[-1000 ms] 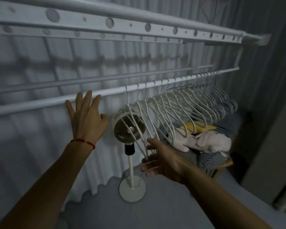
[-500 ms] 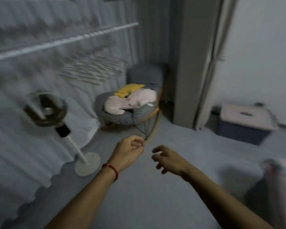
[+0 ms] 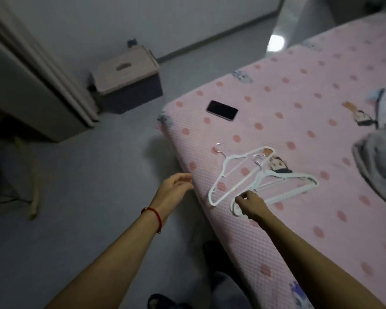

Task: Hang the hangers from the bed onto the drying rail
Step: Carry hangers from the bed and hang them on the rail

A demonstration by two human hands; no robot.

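Observation:
Near the front corner of the pink dotted bed (image 3: 299, 103) lie white hangers with metal hooks. One hanger (image 3: 236, 157) lies apart on the left, and at least two more (image 3: 290, 192) are stacked beside it on the right. My right hand (image 3: 251, 204) is over the near left end of the stacked hangers with its fingertips drawn together. Whether it grips them is hidden by the hand itself. My left hand (image 3: 174, 188), with a red wrist cord, hovers off the bed's edge, loosely curled and holding nothing. The drying rail is out of view.
A dark phone (image 3: 222, 110) lies on the bed beyond the hangers. Grey bedding (image 3: 379, 166) is bunched at the right edge. A lidded storage box (image 3: 125, 70) stands on the grey floor by a door frame (image 3: 42, 90).
The view has swung from the rail with its hung hangers, past the chair and fan, round to the bed. Both hands dropped from the rail, and the right now reaches the hangers on the bed.

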